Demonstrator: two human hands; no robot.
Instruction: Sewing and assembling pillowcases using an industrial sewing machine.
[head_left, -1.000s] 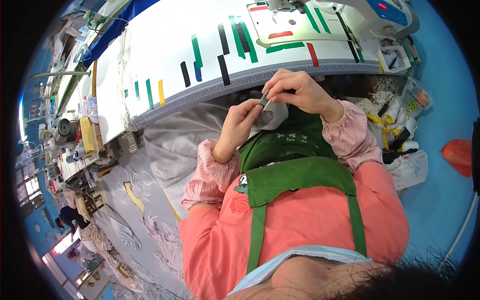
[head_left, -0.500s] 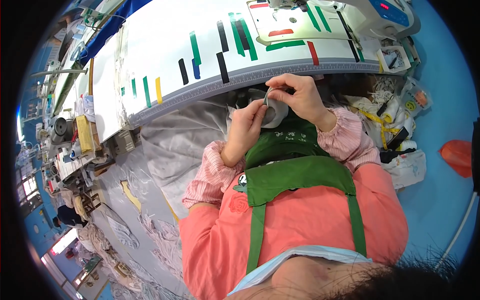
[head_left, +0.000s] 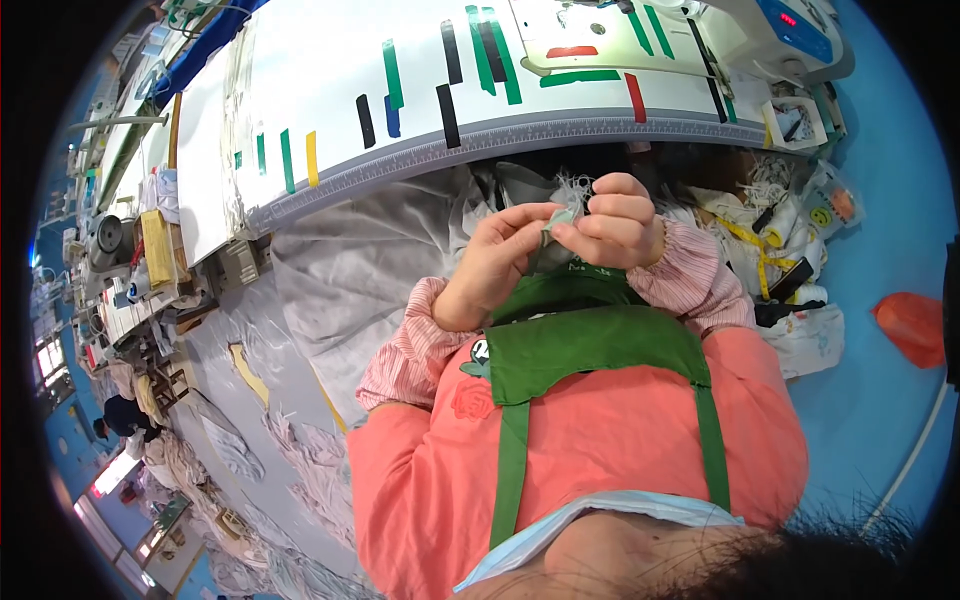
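In front of the table edge, my left hand (head_left: 500,255) pinches a small pale greenish piece of cloth (head_left: 563,215) between thumb and fingertips. My right hand (head_left: 615,225) has its fingers curled and its thumb and forefinger closed on the other side of the same piece. Loose white threads (head_left: 575,185) stick up just beyond it. Both hands are above the green apron (head_left: 600,355), and the curled right fingers partly hide the cloth. Grey fabric (head_left: 370,250) hangs from the table beside my left hand.
A white table (head_left: 330,90) with a grey ruler edge (head_left: 400,160) and coloured tape strips lies ahead. A sewing machine (head_left: 770,35) stands at far right. Near it are a small white box (head_left: 795,122), a yellow tape measure (head_left: 755,245) and thread cones. An orange-red bag (head_left: 910,328) lies at right.
My right hand has come lower and its fingers have curled in. The thin grey item held upright between the hands before now shows as a pale, flatter piece with threads behind it.
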